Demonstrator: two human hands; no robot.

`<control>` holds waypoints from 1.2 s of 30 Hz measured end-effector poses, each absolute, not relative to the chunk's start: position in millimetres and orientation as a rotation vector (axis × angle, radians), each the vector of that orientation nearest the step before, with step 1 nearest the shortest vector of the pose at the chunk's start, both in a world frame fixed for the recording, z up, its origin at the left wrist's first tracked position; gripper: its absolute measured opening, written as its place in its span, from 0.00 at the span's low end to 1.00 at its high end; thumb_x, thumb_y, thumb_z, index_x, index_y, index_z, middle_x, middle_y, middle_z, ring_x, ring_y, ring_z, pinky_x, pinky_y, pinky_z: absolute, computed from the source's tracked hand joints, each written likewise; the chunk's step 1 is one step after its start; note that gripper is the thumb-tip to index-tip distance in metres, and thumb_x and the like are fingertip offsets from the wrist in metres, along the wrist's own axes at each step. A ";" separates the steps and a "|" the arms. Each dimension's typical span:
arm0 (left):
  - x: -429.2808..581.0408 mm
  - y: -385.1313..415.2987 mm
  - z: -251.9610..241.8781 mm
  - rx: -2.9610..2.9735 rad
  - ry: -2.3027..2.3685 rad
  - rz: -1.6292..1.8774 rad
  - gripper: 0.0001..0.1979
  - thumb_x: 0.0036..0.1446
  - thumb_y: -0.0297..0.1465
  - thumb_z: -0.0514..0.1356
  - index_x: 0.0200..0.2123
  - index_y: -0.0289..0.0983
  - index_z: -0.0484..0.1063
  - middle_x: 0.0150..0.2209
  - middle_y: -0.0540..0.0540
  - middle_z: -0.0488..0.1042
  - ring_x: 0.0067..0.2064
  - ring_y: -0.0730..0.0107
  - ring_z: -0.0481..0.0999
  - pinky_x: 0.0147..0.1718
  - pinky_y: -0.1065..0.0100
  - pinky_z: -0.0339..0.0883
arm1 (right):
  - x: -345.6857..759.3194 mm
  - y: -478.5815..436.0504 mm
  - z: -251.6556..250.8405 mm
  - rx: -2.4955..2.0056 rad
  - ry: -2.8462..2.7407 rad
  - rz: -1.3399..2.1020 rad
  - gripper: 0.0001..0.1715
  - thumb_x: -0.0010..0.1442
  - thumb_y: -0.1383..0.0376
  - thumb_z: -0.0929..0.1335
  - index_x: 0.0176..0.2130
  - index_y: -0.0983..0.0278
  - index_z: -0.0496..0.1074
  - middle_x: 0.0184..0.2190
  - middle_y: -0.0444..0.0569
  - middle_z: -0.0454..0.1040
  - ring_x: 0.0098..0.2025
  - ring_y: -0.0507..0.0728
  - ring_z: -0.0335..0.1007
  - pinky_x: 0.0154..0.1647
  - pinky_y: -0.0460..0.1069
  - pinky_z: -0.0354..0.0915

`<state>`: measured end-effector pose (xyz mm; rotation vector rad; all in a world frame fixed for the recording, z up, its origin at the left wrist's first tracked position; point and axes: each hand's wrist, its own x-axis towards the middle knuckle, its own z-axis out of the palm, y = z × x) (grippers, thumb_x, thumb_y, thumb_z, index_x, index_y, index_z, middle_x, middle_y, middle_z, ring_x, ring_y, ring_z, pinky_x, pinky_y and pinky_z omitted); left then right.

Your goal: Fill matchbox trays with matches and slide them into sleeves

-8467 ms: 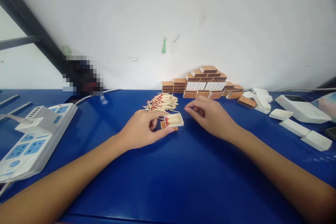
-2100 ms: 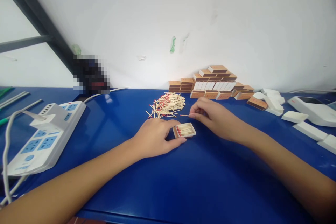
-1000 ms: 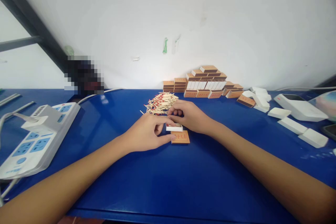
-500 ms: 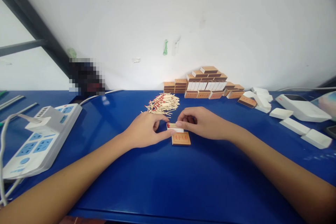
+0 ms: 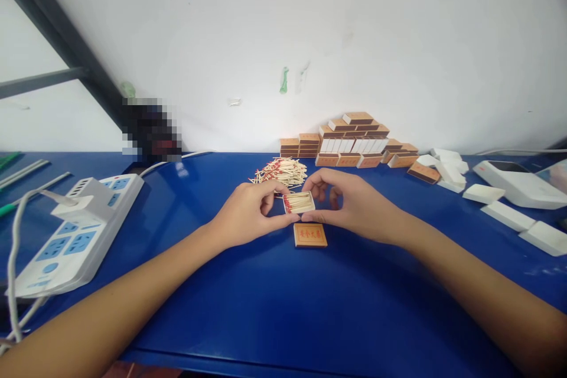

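A small white matchbox tray (image 5: 305, 210) full of red-headed matches (image 5: 297, 202) is held between my two hands, its open top facing me. My left hand (image 5: 254, 209) grips its left end with thumb and fingers. At the right end, my right hand (image 5: 349, 204) has its thumb along the near edge and its fingers at the far edge. Just below the tray, an orange matchbox sleeve (image 5: 310, 235) with red characters lies flat on the blue table (image 5: 274, 301). Behind the hands sits a heap of loose matches (image 5: 283, 170).
Stacked matchboxes (image 5: 354, 127) stand against the wall. To their right lie loose white trays (image 5: 507, 215) and a white device (image 5: 522, 183). A white power strip (image 5: 80, 242) with a cable is at the left, near a dark pixelated object (image 5: 153, 133).
The tray has tipped towards me, so its matches show fully. My right hand has shifted from over the matches to the tray's right end. The view has turned slightly left.
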<state>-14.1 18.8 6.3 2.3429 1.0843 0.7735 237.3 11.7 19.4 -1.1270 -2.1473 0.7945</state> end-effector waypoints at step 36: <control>-12.4 14.1 7.2 2.433 1.186 0.614 0.18 0.57 0.44 0.69 0.46 0.40 0.80 0.20 0.58 0.65 0.22 0.76 0.63 0.26 0.70 0.54 | 236.2 48.7 -15.2 -1.252 -2.400 0.380 0.09 0.68 0.64 0.66 0.33 0.61 0.69 0.34 0.51 0.72 0.39 0.60 0.66 0.40 0.53 0.60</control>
